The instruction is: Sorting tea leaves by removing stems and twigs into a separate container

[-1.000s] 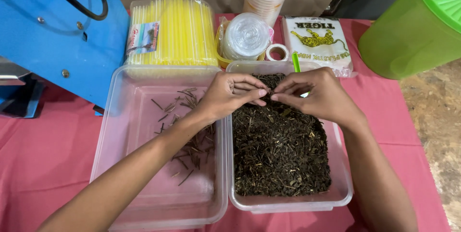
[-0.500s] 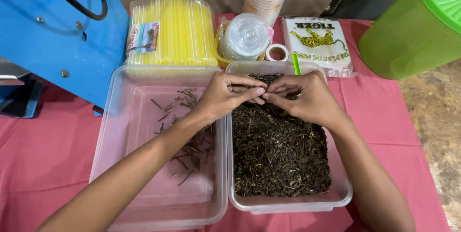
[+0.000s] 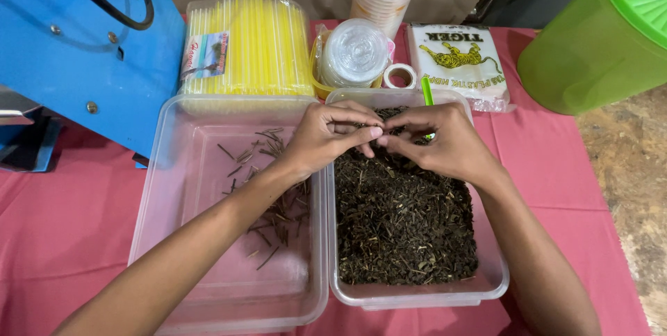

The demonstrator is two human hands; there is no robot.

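Both hands, left [image 3: 326,138] and right [image 3: 441,145], pinch bits over full tea tub [image 3: 417,294]; few stems [image 3: 274,204] sorted, most remains

We see a clear plastic tub [image 3: 417,293] in the lower middle of the frame, nearly full of dark dried leaves [image 3: 403,225], a loose, crumbly heap of brown-black bits and thin stalks. Touching its left side stands a second clear tub [image 3: 229,301], mostly bare, with a thin scatter of dark twigs [image 3: 274,204] lying flat near its right wall and upper middle. Over the far end of the leaf heap, the left hand [image 3: 326,134] and right hand [image 3: 441,145] meet fingertip to fingertip, pinching at something too small to tell.
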